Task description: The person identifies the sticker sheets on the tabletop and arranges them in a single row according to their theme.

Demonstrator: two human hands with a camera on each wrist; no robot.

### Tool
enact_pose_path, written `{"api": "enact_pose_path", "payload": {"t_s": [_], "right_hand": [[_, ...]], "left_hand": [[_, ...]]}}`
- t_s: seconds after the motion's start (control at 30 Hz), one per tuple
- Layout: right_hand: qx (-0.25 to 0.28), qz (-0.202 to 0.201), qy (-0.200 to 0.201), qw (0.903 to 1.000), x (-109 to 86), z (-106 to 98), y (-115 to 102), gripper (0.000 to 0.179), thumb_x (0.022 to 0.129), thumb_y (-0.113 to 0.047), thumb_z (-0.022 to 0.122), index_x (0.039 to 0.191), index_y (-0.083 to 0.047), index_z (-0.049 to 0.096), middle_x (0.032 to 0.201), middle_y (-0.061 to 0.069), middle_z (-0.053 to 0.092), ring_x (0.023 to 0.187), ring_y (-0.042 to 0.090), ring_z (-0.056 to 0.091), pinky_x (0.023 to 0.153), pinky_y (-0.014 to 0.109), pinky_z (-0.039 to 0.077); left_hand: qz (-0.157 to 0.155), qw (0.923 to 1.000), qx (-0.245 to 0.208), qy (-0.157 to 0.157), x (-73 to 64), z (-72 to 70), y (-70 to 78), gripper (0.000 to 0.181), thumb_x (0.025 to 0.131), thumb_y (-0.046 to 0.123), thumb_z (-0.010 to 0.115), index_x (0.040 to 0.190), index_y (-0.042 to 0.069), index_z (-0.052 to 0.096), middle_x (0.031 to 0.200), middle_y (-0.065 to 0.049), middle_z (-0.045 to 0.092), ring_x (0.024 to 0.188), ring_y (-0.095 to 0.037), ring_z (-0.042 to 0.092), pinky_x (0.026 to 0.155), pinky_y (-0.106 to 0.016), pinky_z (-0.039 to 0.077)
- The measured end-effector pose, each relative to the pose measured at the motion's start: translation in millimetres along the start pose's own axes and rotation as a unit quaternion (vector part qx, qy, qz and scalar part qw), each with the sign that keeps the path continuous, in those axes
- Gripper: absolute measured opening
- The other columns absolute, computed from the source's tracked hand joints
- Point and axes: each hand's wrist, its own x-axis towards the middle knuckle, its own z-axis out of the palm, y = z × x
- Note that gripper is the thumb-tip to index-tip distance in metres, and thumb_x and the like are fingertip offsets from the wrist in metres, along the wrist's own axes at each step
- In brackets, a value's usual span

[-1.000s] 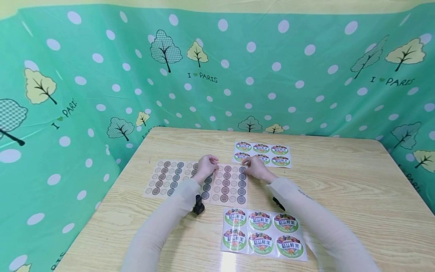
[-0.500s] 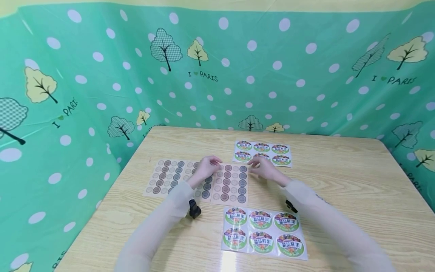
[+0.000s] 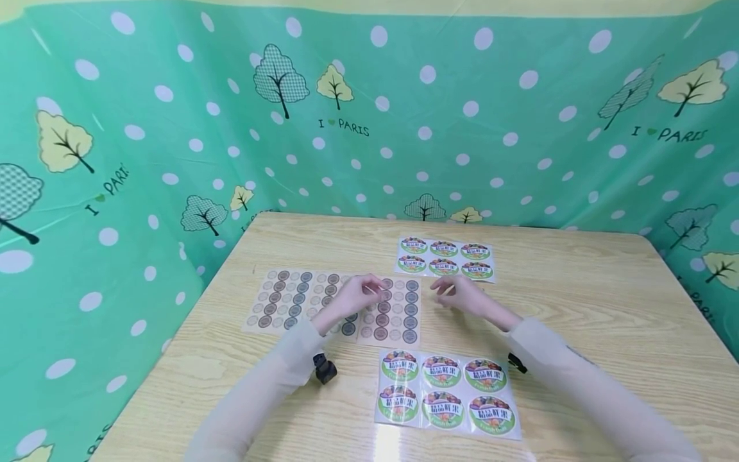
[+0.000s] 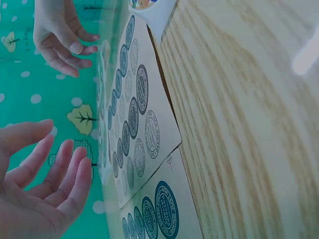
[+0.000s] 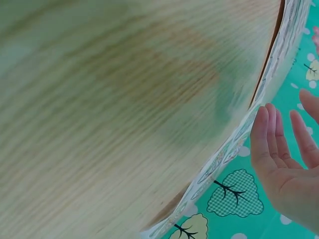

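Observation:
Tan sticker sheets (image 3: 389, 321) printed with round seals in brown and dark grey lie side by side on the wooden table. My left hand (image 3: 352, 295) hovers over the upper left part of the rightmost sheet, fingers loosely bent and holding nothing. Just past that sheet's right edge is my right hand (image 3: 464, 296), also holding nothing. Seen from the left wrist, the fingers of the left hand (image 4: 45, 184) are spread above the sheets, with the right hand facing it. In the right wrist view, the right hand (image 5: 286, 169) has relaxed fingers apart from the table.
A white sheet of oval fruit stickers (image 3: 444, 258) lies behind the hands. Another fruit sticker sheet (image 3: 447, 394), glossy, lies nearer the body, between the forearms. Black wrist cameras (image 3: 324, 369) sit under the sleeves. A green patterned curtain (image 3: 369, 160) hangs behind the table (image 3: 577, 289).
Both hands have come off the far edge of the rightmost tan sheet. The right hand has drawn away to the right; the left has shifted right and nearer the body. The sheets stay put.

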Motion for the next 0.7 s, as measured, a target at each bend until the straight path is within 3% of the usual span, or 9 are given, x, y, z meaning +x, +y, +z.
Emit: {"api": "enact_pose_path", "payload": {"t_s": [0.13, 0.37, 0.7], "right_hand": [[-0.005, -0.007, -0.001, 1.0000, -9.4, -1.2, 0.9, 0.024, 0.079, -0.001, 0.060, 0.102, 0.006, 0.059, 0.089, 0.015, 0.061, 0.072, 0.019, 0.057, 0.061, 0.025, 0.050], [-0.010, 0.004, -0.011, 0.9999, -28.1, -3.7, 0.9, 0.024, 0.080, -0.001, 0.060, 0.103, 0.005, 0.060, 0.089, 0.014, 0.060, 0.072, 0.018, 0.056, 0.059, 0.023, 0.048], [0.000, 0.003, -0.027, 0.9996, -52.0, -8.3, 2.0, 0.026, 0.079, 0.000, 0.059, 0.104, 0.005, 0.059, 0.092, 0.015, 0.060, 0.079, 0.021, 0.057, 0.065, 0.025, 0.050]], "left_hand": [[0.021, 0.9996, 0.005, -0.020, -7.8, -0.1, 0.4, 0.022, 0.077, 0.005, 0.063, 0.098, -0.001, 0.061, 0.086, -0.006, 0.061, 0.076, -0.016, 0.055, 0.067, -0.024, 0.048], [0.016, 0.9989, 0.000, -0.043, -22.2, -0.4, 2.4, 0.025, 0.076, 0.004, 0.062, 0.100, 0.000, 0.061, 0.085, -0.005, 0.061, 0.076, -0.019, 0.056, 0.064, -0.025, 0.050], [0.033, 0.9969, 0.012, -0.071, -34.7, 3.3, 1.3, 0.026, 0.077, 0.008, 0.064, 0.101, 0.002, 0.061, 0.088, -0.003, 0.062, 0.080, -0.019, 0.056, 0.066, -0.023, 0.048]]}}
